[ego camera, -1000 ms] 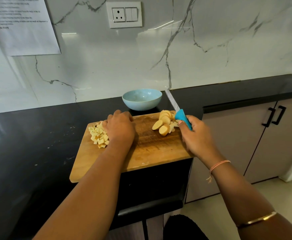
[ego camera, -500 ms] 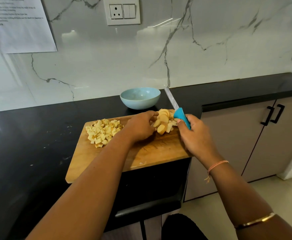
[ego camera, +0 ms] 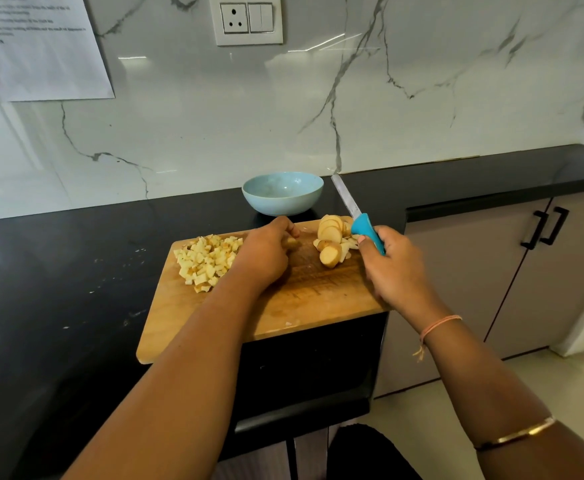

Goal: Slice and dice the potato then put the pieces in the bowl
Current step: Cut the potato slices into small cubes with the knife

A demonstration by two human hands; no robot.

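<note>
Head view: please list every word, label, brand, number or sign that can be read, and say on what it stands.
Paper on the wall: several printed lines, all too small and blurred to read.
Socket plate: no text visible.
Knife and bowl: no label or brand visible.

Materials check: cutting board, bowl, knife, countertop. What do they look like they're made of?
Cutting board: wood, matte, visible grain and cut marks.
Bowl: likely glazed ceramic, pale blue with a soft sheen; could be melamine.
Knife: bright metal blade, probably steel; smooth blue handle looks plastic.
Countertop: black polished stone or a lookalike, reflective.
</note>
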